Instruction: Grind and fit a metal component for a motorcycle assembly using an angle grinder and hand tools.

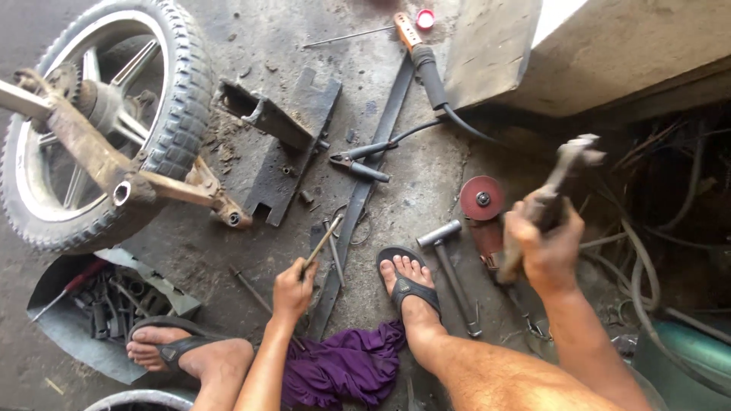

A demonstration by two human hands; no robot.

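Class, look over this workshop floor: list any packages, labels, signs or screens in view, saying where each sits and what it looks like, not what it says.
No packages, labels, signs or screens show.
Nearest to a container: a grey tray at lower left, holding dark metal parts.
Small red round cap at top centre, on the floor.
The left hand holds a thin rod; the right hand holds a raised hammer, blurred.
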